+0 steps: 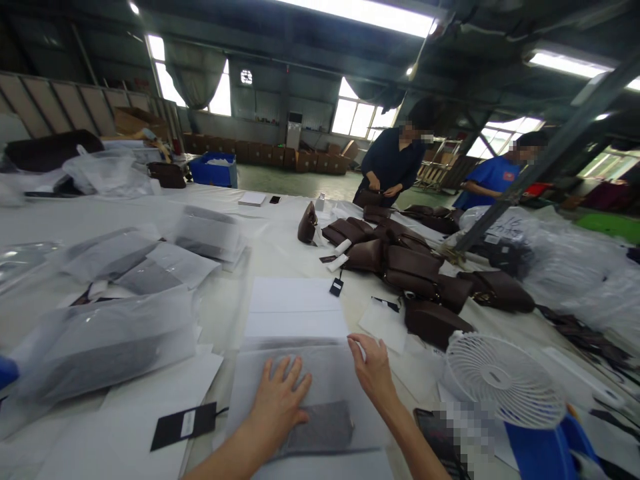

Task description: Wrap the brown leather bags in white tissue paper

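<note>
Our left hand [278, 399] lies flat, fingers [295, 369] spread, on the frosted bag [327, 377] on the counter [280, 257]; our right hand [373, 368] seems to pinch its far corner. Even pressure should limit creases.

On the table [280, 250], packages [117, 333] lie left of the pouch [327, 375], a fan [503, 379] right, handbags [413, 270] behind the fan.

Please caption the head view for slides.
Left hand on flat, frosted plastic bag, right hand at its corner; dark brown leathery bags beyond.
</note>
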The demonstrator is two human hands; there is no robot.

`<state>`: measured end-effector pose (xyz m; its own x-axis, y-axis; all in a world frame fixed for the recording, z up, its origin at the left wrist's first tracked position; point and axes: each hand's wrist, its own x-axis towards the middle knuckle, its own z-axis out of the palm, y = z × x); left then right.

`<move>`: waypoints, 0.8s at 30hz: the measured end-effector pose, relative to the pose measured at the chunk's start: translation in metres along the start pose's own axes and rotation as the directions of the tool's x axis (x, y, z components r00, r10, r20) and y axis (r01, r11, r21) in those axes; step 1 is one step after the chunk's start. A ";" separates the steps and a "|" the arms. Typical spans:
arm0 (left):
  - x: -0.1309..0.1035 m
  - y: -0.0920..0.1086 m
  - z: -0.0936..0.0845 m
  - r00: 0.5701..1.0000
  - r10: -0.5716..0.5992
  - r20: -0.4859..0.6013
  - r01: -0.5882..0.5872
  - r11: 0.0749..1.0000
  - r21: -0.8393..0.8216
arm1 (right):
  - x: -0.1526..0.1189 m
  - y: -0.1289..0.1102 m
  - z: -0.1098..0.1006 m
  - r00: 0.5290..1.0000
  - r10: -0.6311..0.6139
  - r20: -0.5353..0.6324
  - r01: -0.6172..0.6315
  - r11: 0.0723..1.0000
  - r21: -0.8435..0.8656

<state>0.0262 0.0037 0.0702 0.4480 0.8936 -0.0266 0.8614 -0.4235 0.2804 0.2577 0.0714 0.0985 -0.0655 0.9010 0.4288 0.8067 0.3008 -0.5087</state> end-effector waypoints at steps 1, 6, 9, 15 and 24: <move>-0.001 0.002 -0.002 1.000 -0.001 0.005 0.001 1.000 0.010 | -0.010 0.005 -0.011 0.999 -0.009 -0.031 0.009 1.000 -0.014; -0.011 0.015 -0.003 0.999 -0.048 0.025 0.044 0.987 0.152 | -0.082 0.030 -0.088 0.984 0.045 -0.171 -0.068 0.989 -0.128; -0.014 0.013 0.007 0.999 -0.035 -0.018 0.038 0.975 0.218 | -0.126 0.058 -0.150 0.924 0.205 -0.322 -0.273 0.945 -0.181; -0.015 0.000 0.025 0.998 0.031 -0.053 -0.015 0.958 0.287 | -0.191 0.135 -0.265 0.493 0.659 -0.569 -0.820 0.570 -0.051; -0.014 -0.008 0.032 0.997 0.032 -0.065 -0.013 0.961 0.276 | -0.210 0.179 -0.272 0.425 0.865 -0.268 -0.866 0.475 0.159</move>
<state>0.0210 -0.0103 0.0377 0.4591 0.8872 0.0449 0.8880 -0.4598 0.0047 0.5752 -0.1493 0.1203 0.8271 0.5592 -0.0573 0.3466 -0.5876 -0.7312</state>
